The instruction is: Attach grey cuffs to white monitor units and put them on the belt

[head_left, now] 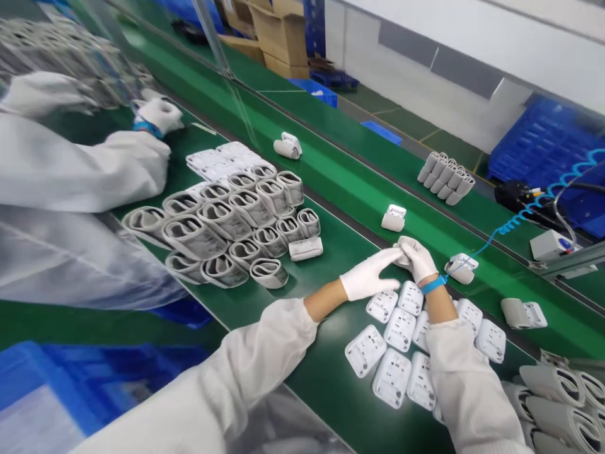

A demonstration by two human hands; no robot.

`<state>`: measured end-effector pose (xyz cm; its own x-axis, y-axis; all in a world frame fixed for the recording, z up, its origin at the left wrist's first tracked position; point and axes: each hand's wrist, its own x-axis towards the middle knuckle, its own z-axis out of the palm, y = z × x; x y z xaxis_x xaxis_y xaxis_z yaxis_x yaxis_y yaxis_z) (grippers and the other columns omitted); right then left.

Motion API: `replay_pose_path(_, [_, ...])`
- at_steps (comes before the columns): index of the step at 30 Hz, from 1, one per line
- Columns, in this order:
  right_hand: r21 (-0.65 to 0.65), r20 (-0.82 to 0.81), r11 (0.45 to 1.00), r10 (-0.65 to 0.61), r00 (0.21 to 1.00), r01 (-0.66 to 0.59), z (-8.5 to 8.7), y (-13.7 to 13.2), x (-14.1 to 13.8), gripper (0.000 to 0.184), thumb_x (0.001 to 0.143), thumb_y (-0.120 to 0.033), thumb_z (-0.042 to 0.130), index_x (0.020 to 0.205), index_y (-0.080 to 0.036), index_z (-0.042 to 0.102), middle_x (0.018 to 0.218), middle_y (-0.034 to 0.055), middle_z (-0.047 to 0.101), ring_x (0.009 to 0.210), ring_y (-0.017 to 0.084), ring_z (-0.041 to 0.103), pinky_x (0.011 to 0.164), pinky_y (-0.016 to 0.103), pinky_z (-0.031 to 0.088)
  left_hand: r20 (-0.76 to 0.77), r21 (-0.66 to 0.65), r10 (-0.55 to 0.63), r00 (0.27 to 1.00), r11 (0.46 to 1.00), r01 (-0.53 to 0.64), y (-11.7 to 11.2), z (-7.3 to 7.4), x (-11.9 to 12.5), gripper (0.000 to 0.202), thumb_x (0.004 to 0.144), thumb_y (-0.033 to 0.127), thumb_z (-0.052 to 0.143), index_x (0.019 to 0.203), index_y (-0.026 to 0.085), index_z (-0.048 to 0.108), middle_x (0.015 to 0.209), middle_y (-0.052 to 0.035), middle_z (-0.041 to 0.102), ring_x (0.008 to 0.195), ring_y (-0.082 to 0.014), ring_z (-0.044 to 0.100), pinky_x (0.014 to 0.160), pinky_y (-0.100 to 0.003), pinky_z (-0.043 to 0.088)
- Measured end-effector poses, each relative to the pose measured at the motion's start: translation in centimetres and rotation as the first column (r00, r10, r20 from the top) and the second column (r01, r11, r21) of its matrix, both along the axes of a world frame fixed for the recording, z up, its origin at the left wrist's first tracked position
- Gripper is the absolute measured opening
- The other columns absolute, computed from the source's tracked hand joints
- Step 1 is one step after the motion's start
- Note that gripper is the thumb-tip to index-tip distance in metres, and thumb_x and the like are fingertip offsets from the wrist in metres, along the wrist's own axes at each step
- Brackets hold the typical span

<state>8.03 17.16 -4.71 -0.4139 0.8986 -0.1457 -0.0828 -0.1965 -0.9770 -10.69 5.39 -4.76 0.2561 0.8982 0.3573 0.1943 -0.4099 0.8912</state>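
My left hand (369, 277) in a white glove reaches to the right with its fingers stretched out, the tips touching my right hand. My right hand (416, 256), gloved too and with a blue wrist strap (433, 284), is curled round something small I cannot make out. Both hover over the green bench (326, 378), just above several white flat device bodies (391, 343) lying face down. A pile of rolled grey cuffs (236, 221) lies to the left.
Assembled units (394, 218) ride the green conveyor (359, 157) beyond the bench, with a row of grey cuffs (447, 170) farther back. A co-worker's gloved hand (159, 115) and sleeve are at the left. More cuffs (558, 391) lie at the lower right. Blue crates stand at the right.
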Motion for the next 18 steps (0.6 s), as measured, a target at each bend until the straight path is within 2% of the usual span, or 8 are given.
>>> replay_pose_path(2, [-0.089,-0.026,0.996,-0.034,0.999,0.031,0.1,0.1,0.1,0.066,0.075,-0.062,0.094,0.123,-0.024,0.069,0.110,0.0090,0.081,0.101,0.030,0.080,0.085,0.048,0.070,-0.213,0.062,-0.106,0.971,0.991,0.122,-0.6,0.9,-1.5,0.090,0.080,0.051,0.090,0.159,0.026,0.056,0.166,-0.0166,0.051,0.154,-0.0392,0.048,0.129,-0.053,0.038])
replay_pose_path(5, [-0.194,-0.062,0.979,-0.073,0.995,0.060,0.7,0.0,0.0,0.070,0.079,-0.062,0.092,0.133,-0.027,0.064,0.109,0.0084,0.081,0.096,0.030,0.081,0.074,0.046,0.072,-0.419,0.081,-0.229,0.879,0.955,0.287,-1.0,1.5,-2.6,0.090,0.075,0.055,0.092,0.153,0.024,0.060,0.151,-0.0170,0.064,0.134,-0.0388,0.063,0.116,-0.048,0.049])
replay_pose_path(7, [-0.216,-0.070,0.975,-0.066,0.995,0.049,1.1,-0.1,0.0,0.073,0.082,-0.061,0.090,0.140,-0.028,0.061,0.111,0.0083,0.082,0.095,0.029,0.082,0.072,0.044,0.072,-0.522,0.081,-0.294,0.801,0.917,0.390,-1.2,1.7,-2.5,0.083,0.077,0.051,0.091,0.151,0.025,0.061,0.147,-0.0146,0.067,0.128,-0.0375,0.066,0.108,-0.045,0.051])
replay_pose_path(9, [-0.218,-0.072,0.976,-0.041,0.997,0.024,1.4,-0.2,0.0,0.074,0.085,-0.062,0.088,0.144,-0.028,0.059,0.114,0.0086,0.081,0.094,0.028,0.082,0.071,0.043,0.072,-0.611,0.072,-0.308,0.729,0.896,0.438,-1.5,2.0,-2.0,0.073,0.079,0.044,0.088,0.145,0.027,0.063,0.142,-0.0118,0.070,0.124,-0.0362,0.066,0.101,-0.043,0.053])
replay_pose_path(11, [-0.210,-0.070,0.978,-0.016,0.997,0.001,1.5,-0.2,0.1,0.072,0.088,-0.062,0.084,0.147,-0.029,0.058,0.117,0.0091,0.081,0.096,0.028,0.082,0.072,0.043,0.073,-0.670,0.059,-0.268,0.693,0.910,0.410,-1.9,2.4,-1.5,0.063,0.078,0.036,0.085,0.137,0.025,0.067,0.132,-0.0106,0.073,0.117,-0.0347,0.067,0.094,-0.041,0.053])
replay_pose_path(14, [-0.199,-0.062,0.980,-0.005,0.998,-0.008,1.5,-0.2,0.2,0.070,0.091,-0.064,0.081,0.147,-0.028,0.060,0.122,0.0101,0.080,0.099,0.029,0.082,0.072,0.041,0.073,-0.709,0.061,-0.150,0.689,0.960,0.272,-2.2,2.8,-1.1,0.053,0.077,0.026,0.078,0.129,0.021,0.069,0.124,-0.0128,0.072,0.112,-0.0345,0.067,0.094,-0.043,0.054])
replay_pose_path(18, [-0.168,-0.037,0.986,0.019,0.999,-0.025,1.4,0.0,0.5,0.072,0.091,-0.071,0.076,0.149,-0.030,0.060,0.131,0.0099,0.078,0.102,0.029,0.082,0.060,0.033,0.069,-0.721,0.060,-0.012,0.693,0.995,0.080,-2.2,2.9,-1.4,0.064,0.081,0.023,0.072,0.143,0.015,0.062,0.135,-0.0183,0.067,0.117,-0.0363,0.066,0.101,-0.047,0.053])
